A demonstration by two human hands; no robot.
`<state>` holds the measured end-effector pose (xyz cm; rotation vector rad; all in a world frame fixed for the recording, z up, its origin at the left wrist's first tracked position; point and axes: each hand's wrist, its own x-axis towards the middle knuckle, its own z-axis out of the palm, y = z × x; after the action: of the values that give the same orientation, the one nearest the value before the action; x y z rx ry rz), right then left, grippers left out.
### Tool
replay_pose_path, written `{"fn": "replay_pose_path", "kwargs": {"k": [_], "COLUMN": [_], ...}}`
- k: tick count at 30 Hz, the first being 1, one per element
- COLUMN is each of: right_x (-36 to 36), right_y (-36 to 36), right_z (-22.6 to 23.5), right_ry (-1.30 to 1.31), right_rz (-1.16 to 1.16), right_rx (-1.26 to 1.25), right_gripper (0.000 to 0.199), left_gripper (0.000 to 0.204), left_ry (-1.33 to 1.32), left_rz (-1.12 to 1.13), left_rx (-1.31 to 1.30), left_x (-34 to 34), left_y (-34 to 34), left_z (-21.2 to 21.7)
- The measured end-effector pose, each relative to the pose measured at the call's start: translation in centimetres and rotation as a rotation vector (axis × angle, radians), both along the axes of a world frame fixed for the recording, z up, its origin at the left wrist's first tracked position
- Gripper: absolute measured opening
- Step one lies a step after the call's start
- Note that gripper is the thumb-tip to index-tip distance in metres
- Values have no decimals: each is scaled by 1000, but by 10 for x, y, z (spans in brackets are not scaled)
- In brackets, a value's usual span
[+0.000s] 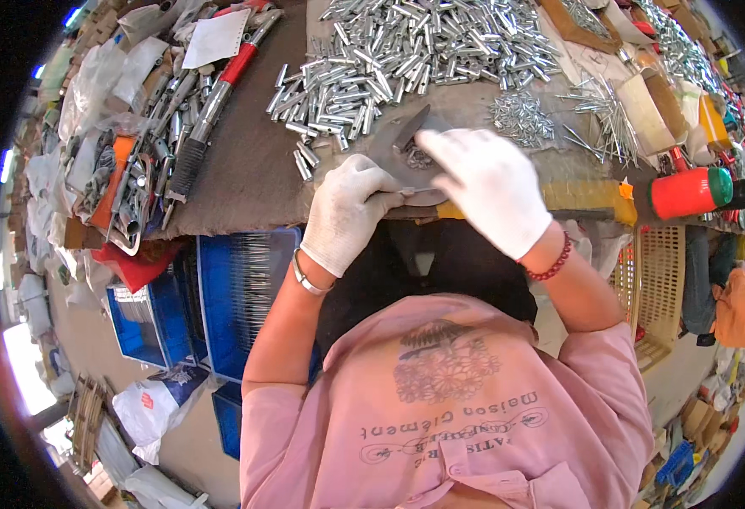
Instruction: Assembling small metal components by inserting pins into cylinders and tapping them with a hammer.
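My left hand (pixel 344 208), in a white knit glove, pinches a small slim metal piece (pixel 408 192) between thumb and forefinger at the bench's front edge. Its exact kind is too small to make out. My right hand (pixel 493 187), also gloved, hovers just beside it, its fingers smeared by motion and pointing left. Behind the hands lie a dark flat blade-like piece (pixel 411 127) and a little heap of small metal rings or springs (pixel 418 159), partly covered by the right hand. A large pile of silver metal tubes (pixel 406 51) spreads farther back.
Small metal fittings (pixel 522 119) and thin metal pins (pixel 606 114) lie to the right, near a red and green cylinder (pixel 686 193). Tools with a red-and-black handle (pixel 211 110) crowd the left. Blue crates (pixel 220 314) stand below the bench.
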<state>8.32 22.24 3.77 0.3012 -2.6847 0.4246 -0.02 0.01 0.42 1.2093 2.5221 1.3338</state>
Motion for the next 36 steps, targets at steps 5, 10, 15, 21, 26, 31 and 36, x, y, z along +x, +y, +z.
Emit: {"fn": "replay_pose_path", "kwargs": {"k": [5,10,15,21,26,31,36], "right_x": [12,47,71,72,64,69,52], "right_y": [29,21,9,11,6,4,13], "right_z": [-11,2,5,-1,20,5,7], "right_ry": [-172,-174,47,-225,104,-151,-257], "right_rz": [-165,-128,-15,-42,-11,3,-36], "right_rx": [-18,-356,-174,-269,-418,-71,-489], "right_gripper": [39,56,49,53,48,53,44], "left_gripper": [13,13,14,14,14,15,15], "left_ry": [-79,-63,-57,-88,-143,-183,-189], "left_rz": [7,-10,-27,-22,-34,-22,-35], "left_rx": [-48,-20,13,25,19,-45,-39], "left_x": [-1,-4,-4,-6,-7,-10,-8], "left_y": [1,0,0,-2,-3,-1,-1], "left_z": [4,2,2,3,4,6,11]}}
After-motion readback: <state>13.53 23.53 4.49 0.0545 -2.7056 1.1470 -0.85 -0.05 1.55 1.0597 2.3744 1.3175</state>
